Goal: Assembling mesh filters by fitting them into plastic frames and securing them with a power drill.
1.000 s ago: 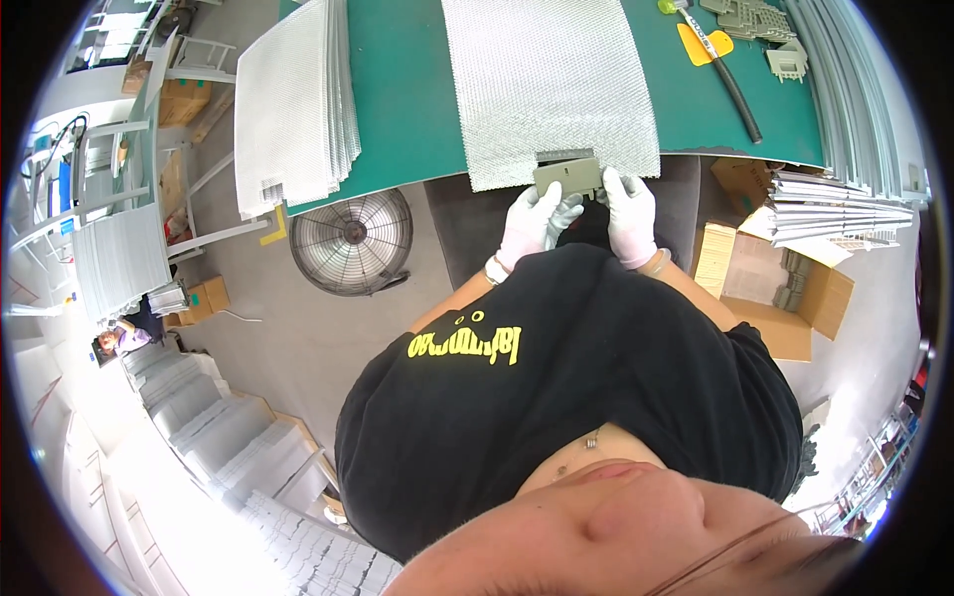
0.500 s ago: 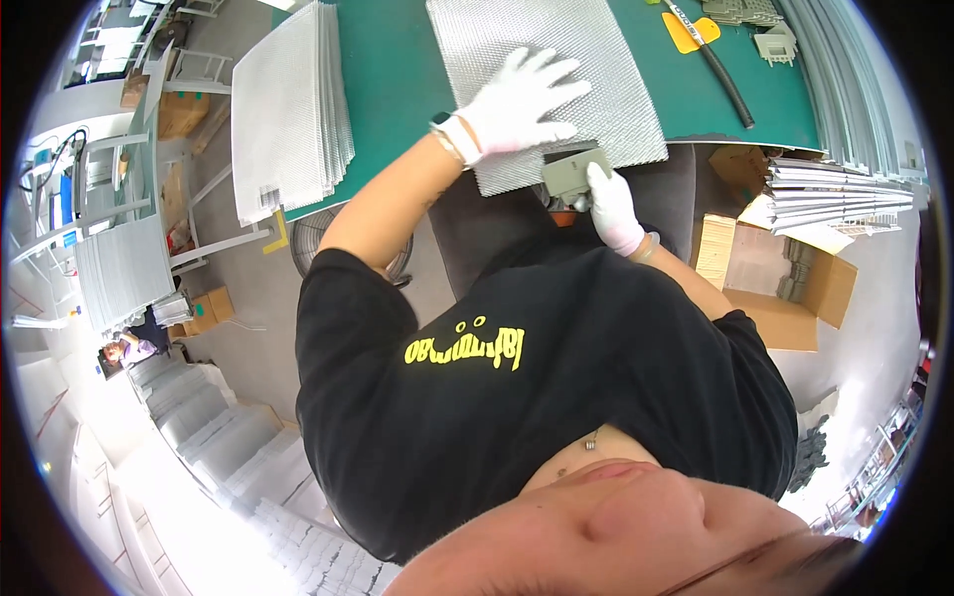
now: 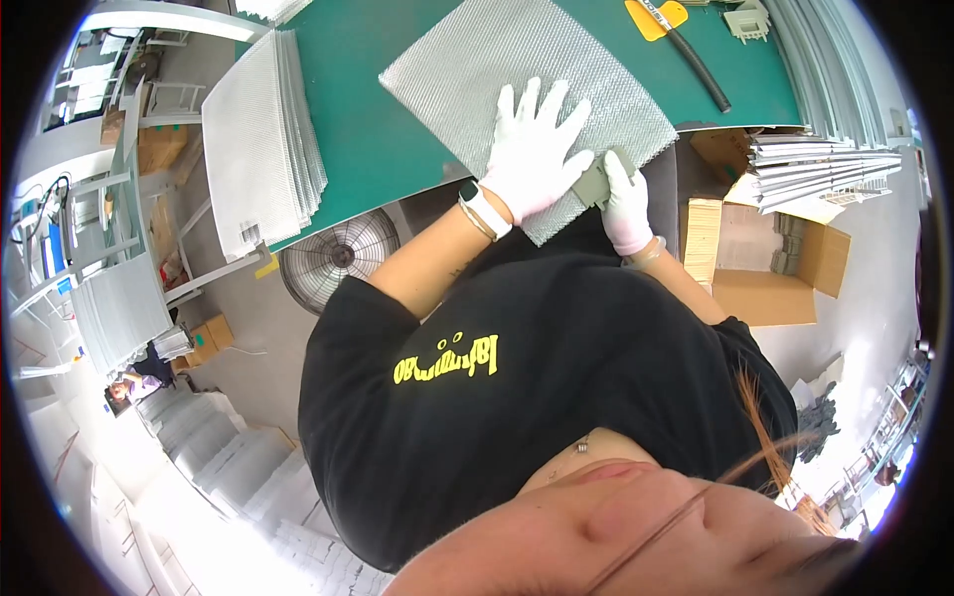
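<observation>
- Nearest: the grey-green plastic piece (image 3: 593, 186) is held at the near edge of the mesh sheet (image 3: 462, 74). Whether it is fastened there cannot be told.
- Change: the sheet, roughly square to the tabletop (image 3: 358, 109) a second ago, has been swung anticlockwise as viewed; one corner now juts past the near edge. The piece has been carried round with it. Judged a repositioning of sheet and piece together, with the piece's side brought round toward the right hand.
- Right hand (image 3: 627, 211): raised at the tabletop's edge, forearm angled in from the lower right. Thumb laid along the piece; the other fingers are hidden beneath, so a pinch is inferred.
- Left hand (image 3: 534, 159): laid palm down on the sheet, fingers spread and pointed away from the body; thumb reached toward the piece, contact uncertain. Forearm brought in diagonally from the lower left.
- Beyond, left: a stack of mesh sheets (image 3: 253, 149) is seen along the tabletop's side.
- Beyond, right: a black-handled tool (image 3: 701, 74) is laid across a yellow plate (image 3: 676, 14).
</observation>
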{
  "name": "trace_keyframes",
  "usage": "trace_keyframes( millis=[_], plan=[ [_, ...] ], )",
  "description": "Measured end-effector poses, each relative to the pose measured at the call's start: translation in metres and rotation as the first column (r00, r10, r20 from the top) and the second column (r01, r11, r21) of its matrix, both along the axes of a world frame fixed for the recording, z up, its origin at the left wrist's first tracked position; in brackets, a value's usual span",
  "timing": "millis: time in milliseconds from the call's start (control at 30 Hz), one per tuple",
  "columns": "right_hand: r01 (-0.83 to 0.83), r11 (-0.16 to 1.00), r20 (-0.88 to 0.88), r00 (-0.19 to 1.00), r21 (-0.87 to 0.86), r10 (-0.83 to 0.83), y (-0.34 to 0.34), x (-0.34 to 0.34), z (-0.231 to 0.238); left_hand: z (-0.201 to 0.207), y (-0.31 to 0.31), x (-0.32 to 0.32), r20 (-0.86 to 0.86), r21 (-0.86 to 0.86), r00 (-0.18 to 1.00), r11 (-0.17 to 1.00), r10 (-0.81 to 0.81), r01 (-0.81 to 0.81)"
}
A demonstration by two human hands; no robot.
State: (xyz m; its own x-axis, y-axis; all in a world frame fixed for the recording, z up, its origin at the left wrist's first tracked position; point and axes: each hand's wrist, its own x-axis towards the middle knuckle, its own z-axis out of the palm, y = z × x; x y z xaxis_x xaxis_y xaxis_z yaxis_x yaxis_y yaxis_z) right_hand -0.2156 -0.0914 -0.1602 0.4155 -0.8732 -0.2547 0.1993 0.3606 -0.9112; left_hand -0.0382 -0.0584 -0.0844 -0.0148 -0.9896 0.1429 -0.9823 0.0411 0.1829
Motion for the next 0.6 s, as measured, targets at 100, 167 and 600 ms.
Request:
trace_keyframes(
  millis=[100,167,600],
  plan=[
    [0.11,0.994,0.017,0.994,0.026,-0.11,0.008,-0.004,0.015,0.003,0.011,-0.013,-0.044,0.032,0.999,0.999,0.028,-0.027],
    [0.11,0.992,0.041,0.993,0.069,-0.113,0.01,-0.004,0.023,0.007,0.012,-0.016,-0.042,0.033,0.999,0.999,0.024,-0.022],
    [-0.587,0.81,-0.457,0.721,-0.004,0.521,-0.049,-0.012,0.031,0.025,-0.049,0.089,0.239,0.014,0.941,0.97,-0.238,0.242]
  ],
)
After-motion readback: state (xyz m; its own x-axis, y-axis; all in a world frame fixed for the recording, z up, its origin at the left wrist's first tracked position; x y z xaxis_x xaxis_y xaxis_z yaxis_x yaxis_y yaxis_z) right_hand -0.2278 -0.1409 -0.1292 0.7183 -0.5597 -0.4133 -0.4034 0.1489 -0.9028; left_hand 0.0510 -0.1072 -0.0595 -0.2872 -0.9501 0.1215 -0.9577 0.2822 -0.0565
